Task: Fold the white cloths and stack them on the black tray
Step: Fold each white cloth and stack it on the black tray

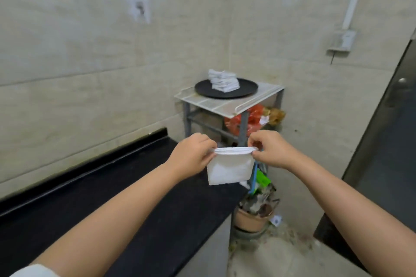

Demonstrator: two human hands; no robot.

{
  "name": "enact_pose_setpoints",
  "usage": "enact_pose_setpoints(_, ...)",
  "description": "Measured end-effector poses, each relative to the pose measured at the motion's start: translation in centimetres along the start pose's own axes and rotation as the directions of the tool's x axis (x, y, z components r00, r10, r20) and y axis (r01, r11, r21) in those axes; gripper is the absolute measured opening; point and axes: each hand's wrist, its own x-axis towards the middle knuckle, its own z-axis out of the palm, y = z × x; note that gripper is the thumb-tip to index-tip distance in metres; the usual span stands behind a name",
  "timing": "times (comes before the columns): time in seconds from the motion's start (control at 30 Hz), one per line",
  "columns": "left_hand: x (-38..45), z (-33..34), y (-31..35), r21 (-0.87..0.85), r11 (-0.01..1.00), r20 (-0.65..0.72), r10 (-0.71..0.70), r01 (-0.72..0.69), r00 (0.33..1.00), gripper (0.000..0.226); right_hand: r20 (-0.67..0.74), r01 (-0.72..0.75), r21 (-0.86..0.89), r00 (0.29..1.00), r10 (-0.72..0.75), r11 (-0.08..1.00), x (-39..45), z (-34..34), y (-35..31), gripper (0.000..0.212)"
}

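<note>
A long black table point(126, 186) runs along the left wall, and past its far end a small tiled stand point(258, 96) carries the black tray point(202, 91), well apart from the hands. On the tray sits a stack of folded cloths point(224, 80), slightly uneven. The white cloth point(229, 170) in work hangs in the air over the table's end, already doubled, its folded top edge stretched level between both hands. To finish the fold cleanly, I judge the corners should be brought together evenly before the cloth goes onto the stack squarely. Both forearms reach forward, roughly level. The left hand point(191, 156) pinches the cloth's upper left corner; the right hand point(269, 149) pinches the upper right corner, fingers curled.
</note>
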Motion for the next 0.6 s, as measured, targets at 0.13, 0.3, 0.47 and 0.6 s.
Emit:
enact_pose_setpoints(0.13, 9.7, 2.6, -1.6, 0.024, 0.998, 0.017, -0.066, 0.065, 0.998, 0.022, -0.027, 0.03, -0.043, 0.999, -0.031, 0.999, 6.3, -3.5, 5.7, 0.019)
enact_pose_setpoints(0.3, 22.0, 5.8, -5.6, 0.06, 0.985, -0.003, -0.16, 0.16, 0.987, 0.025, -0.054, 0.023, -0.023, 0.998, -0.024, 0.999, 16.0, -7.7, 12.5, 0.024)
enact_pose_setpoints(0.47, 31.3, 6.7, -8.8, 0.028, 0.953, -0.042, -0.3, 0.301, 0.953, 0.023, -0.081, 0.081, -0.009, 0.993, -0.081, 0.997, 25.2, -11.7, 17.4, 0.016)
enact_pose_setpoints(0.6, 36.7, 8.8, -11.6, 0.066, 0.917, -0.057, -0.391, 0.394, 0.919, 0.025, -0.098, 0.098, 0.115, 0.991, -0.087, 0.989, 31.9, -12.9, 20.6, 0.017)
